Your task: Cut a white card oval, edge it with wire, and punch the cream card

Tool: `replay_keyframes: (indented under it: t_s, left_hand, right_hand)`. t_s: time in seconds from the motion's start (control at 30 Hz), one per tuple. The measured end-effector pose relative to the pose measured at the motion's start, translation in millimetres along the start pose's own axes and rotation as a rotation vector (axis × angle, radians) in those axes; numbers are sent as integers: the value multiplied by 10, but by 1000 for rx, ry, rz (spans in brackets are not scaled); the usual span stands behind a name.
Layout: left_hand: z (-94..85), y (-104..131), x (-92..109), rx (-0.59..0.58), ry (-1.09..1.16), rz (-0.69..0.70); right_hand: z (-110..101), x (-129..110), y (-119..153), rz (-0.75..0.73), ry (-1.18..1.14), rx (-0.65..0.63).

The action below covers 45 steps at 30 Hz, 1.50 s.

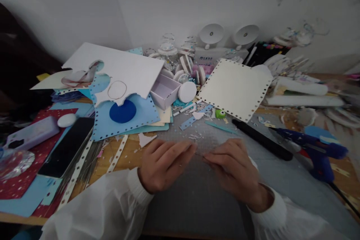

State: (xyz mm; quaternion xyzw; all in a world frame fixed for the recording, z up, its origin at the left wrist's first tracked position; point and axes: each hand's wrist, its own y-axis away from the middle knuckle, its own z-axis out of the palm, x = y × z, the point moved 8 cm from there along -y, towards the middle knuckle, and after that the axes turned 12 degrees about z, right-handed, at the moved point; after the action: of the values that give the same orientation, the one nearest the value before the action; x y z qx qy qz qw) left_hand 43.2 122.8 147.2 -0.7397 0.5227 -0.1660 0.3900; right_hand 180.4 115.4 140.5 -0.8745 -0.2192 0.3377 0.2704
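Note:
My left hand (168, 163) is closed above the grey cutting mat (194, 202), its fingertips pressed together. Facing it across a small gap, my right hand (234, 168) pinches with thumb and fingers. A thin dark line seems to show between the two sets of fingertips, too small and blurred to name. Just beyond the hands lie paper scraps (198, 115), a teal paper strip (221, 127) and a small green item with an eye (220, 113). A black stick-like tool (263, 140) rests beyond my right hand.
A blue glue gun (316, 153) lies at the right. Punched cream paper (229, 88), a lilac box (164, 92) and cut white board (120, 65) fill the back. At the left are a black phone (67, 148), thin wires (90, 163) and a plastic bottle (17, 163).

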Motion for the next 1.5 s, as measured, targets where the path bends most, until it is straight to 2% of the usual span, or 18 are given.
replay_keyframes:
  t_s: [0.1, 0.23, 0.4, 0.47, 0.57, 0.8, 0.93, 1.07, 1.17, 1.3, 1.4, 1.5]
  left_hand:
    - [47, 10, -9, -55, -19, -30]
    - [108, 10, 15, -110, 15, -15]
    - [179, -37, -15, -192, 204, -62]
    - [202, -57, -32, -238, 311, -67]
    - [225, -58, -40, -292, 384, -17]
    - [234, -17, -19, -285, 169, 160]
    - [172, -22, 34, -267, 124, 234]
    - [110, -24, 81, -226, 97, 277]
    - [97, -25, 96, -190, 112, 273]
    - [104, -33, 21, -133, 225, 123]
    - [134, -23, -61, -128, 341, -24]
    - [111, -30, -63, -121, 275, -5]
  right_hand:
    - [-22, -47, 7, -57, 70, 19]
    - [-49, -170, 71, -232, 260, 52]
    - [-81, -242, 149, -379, 397, 113]
    - [-88, -229, 110, -353, 371, 115]
    - [-61, -120, 4, -206, 213, 41]
    - [34, 132, -53, 49, -151, -108]
    - [69, 180, -85, 160, -307, -194]
    - [81, 153, -90, 142, -347, -237]
    - [78, 95, -64, 56, -269, -218]
    - [111, 58, -20, 43, 21, -126]
    - [110, -6, 5, 6, 80, -72]
    - [81, -4, 3, -3, 57, -74]
